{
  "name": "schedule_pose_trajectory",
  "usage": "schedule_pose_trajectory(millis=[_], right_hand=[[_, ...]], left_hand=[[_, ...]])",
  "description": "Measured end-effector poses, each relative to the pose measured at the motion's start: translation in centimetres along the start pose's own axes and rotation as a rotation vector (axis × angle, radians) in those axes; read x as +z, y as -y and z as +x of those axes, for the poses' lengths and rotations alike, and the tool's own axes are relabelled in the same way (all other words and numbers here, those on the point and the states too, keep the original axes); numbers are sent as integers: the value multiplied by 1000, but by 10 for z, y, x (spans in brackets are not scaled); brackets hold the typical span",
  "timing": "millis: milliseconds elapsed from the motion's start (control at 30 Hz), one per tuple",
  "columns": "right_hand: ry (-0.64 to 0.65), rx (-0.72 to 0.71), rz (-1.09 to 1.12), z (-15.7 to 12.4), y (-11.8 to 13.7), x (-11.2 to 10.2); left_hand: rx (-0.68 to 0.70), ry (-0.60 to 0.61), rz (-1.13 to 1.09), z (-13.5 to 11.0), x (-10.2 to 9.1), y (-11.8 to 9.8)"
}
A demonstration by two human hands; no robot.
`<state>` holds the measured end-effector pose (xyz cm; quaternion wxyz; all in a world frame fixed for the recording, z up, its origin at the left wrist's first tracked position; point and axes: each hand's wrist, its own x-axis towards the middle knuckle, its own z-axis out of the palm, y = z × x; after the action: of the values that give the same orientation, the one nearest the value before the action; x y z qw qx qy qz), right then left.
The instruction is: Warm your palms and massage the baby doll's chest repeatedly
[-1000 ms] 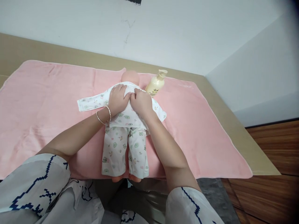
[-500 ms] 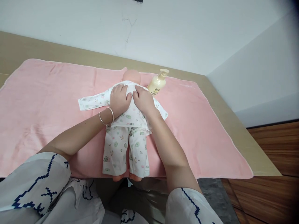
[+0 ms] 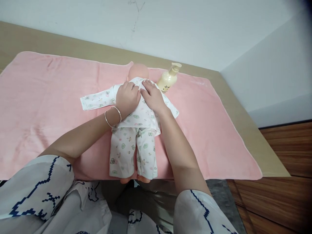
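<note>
A baby doll (image 3: 138, 70) lies on a pink blanket, its bald head away from me and its feet at the near table edge. It wears a white printed top (image 3: 140, 118) and matching pants (image 3: 122, 151). My left hand (image 3: 127, 98), with a bangle on the wrist, is on the left of the top's upper part, fingers curled in on the cloth. Beside it, my right hand (image 3: 153, 97) rests on the upper right of the top with its fingers stretched out. The doll's left-side sleeve (image 3: 97, 100) lies spread out flat.
A cream pump bottle (image 3: 168, 78) stands on the pink blanket (image 3: 207, 130), just right of the doll's head. The blanket covers most of the tan table (image 3: 234, 107). Behind is a white wall (image 3: 182, 29); wood-grain panels (image 3: 275, 201) are at the lower right.
My left hand's fingers have curled in on the top, where they lay flatter before. The right hand stays on the cloth. The whole view has shifted slightly.
</note>
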<state>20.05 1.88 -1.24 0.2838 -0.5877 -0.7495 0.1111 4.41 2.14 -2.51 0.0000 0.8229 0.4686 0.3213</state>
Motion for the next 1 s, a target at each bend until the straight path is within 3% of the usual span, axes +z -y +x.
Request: schedule_pose_trajectory(millis=[100,233,333,533,700,833,1000], right_hand=[[4,6,-31,0,0,3],[-22,79,-205,-11,33,-7],[-18,124,-283,-17,50,-13],[0,9,-81,-8,20,-9],[81,-2,-71,-2,5,-4],[37,30,-155,-8,23,-9],[-14,181,-355,-18,56,-13]], left_hand=[[-54,-29,-13,-2,3,-1],[-123,-36,-64,-2,11,4],[-96,-27,-110,0,12,7],[-18,14,-97,-1,-1,2],[-46,-1,-57,-3,-4,-3],[-117,2,-24,-2,2,-1],[-121,8,-66,0,8,3]])
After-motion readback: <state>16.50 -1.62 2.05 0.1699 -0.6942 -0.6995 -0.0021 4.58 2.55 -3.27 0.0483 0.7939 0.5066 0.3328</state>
